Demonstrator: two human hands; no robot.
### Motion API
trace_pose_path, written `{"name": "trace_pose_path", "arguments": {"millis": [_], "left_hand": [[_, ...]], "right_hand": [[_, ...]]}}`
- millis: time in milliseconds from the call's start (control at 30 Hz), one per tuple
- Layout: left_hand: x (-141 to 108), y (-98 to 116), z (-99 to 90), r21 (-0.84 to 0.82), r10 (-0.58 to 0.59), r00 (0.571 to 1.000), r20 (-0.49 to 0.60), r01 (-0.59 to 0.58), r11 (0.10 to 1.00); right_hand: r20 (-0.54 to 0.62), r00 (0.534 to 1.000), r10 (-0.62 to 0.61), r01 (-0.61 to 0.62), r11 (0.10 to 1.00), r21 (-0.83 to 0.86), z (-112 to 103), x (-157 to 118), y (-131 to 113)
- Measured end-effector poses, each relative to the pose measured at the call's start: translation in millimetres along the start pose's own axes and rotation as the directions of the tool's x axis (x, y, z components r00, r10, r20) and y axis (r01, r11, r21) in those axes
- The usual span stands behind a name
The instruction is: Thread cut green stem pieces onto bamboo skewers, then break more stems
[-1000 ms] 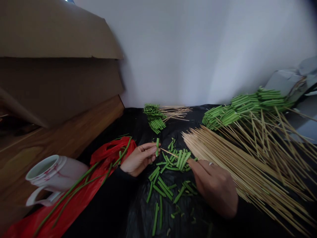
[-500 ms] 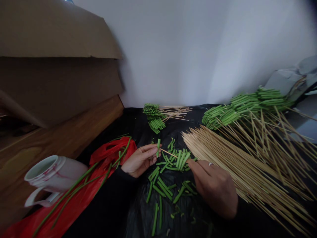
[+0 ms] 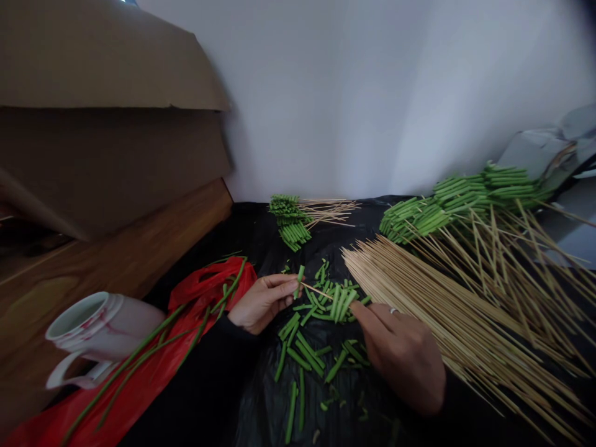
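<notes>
Plainly, everything in hand was slim and smooth: the left hand (image 3: 265, 301) pinched one short, rod-like green stem piece (image 3: 300, 280) between thumb and fingers, holding it nearly upright, while the right hand (image 3: 405, 354) was closed around one thin wooden skewer (image 3: 319, 290). The skewer's tip met the piece's side; whether it had pierced it, I could not tell. Near the right fingers, at least three threaded pieces (image 3: 343, 303) sat side by side across the skewer. Below, well over a dozen loose cut pieces (image 3: 311, 355) lay scattered on wrinkled black plastic sheeting (image 3: 267, 397). One broad bundle of bare skewers (image 3: 433, 292), straight and too many to count, stretched beside the right hand. Two heaps of filled skewers lay beyond: a small stack (image 3: 291, 220) and a larger pile (image 3: 456, 202) at right. Leftward were one glossy red plastic bag (image 3: 162, 366), at least two long, curved stems (image 3: 130, 360) across it, one pale, glazed, handled mug (image 3: 109, 326) and one flat-sided cardboard box (image 3: 116, 161).
</notes>
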State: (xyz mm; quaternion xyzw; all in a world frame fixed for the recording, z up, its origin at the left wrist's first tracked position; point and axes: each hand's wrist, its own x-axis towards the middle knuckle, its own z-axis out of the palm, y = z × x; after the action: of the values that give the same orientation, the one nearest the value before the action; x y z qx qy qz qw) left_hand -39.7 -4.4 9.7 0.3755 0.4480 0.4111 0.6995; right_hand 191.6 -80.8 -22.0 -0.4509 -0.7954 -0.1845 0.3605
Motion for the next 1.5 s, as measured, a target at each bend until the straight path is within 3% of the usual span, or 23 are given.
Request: {"name": "trace_pose_path", "arguments": {"millis": [333, 567, 1500], "left_hand": [[0.1, -7.0, 2.3, 0.039, 0.034, 0.998, -0.06, -0.032, 0.999], [0.3, -4.7, 3.7, -0.055, -0.053, 0.998, 0.014, 0.054, 0.997], [-3.5, -9.2, 9.4, -0.009, 0.011, 1.0, -0.005, -0.011, 1.0]], "right_hand": [[0.014, 1.0, 0.021, -0.021, 1.0, -0.002, 2.3, -0.9, -1.2], [-0.003, 1.0, 0.016, -0.016, 1.0, 0.011, 0.6, 0.0, -0.8], [0.009, 0.999, 0.031, -0.031, 0.999, 0.021, 1.2, -1.9, -4.0]]}}
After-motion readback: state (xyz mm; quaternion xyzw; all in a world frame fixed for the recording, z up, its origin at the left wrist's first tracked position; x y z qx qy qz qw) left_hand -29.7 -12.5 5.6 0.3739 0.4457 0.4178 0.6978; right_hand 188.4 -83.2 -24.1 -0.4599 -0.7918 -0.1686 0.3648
